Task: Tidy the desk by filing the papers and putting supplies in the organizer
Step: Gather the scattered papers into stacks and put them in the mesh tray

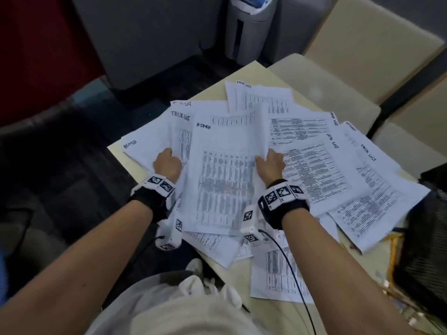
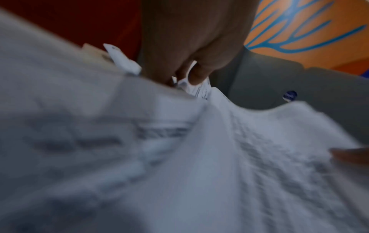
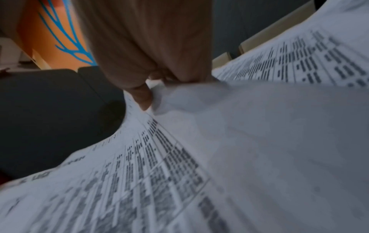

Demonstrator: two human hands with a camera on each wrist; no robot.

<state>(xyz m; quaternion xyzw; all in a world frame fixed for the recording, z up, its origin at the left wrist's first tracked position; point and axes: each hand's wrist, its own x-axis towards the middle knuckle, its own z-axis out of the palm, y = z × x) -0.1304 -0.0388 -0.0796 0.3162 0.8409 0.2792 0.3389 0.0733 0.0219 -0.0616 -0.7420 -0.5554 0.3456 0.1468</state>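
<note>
Both our left hand (image 1: pixel 167 163) and right hand (image 1: pixel 270 163) pinch a white printed sheet headed ADMIN (image 1: pixel 225 175) above the paper-strewn beige tabletop (image 1: pixel 242 76).

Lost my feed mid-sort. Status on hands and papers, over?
Left hand and right hand both gripping the ADMIN sheet, lifted off the pile. Loose papers cover the desk. Black mesh organizer at right edge, nothing filed yet.

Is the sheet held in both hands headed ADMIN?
Yes: the sheet gripped by the left hand and right hand has ADMIN handwritten at its top.
</note>
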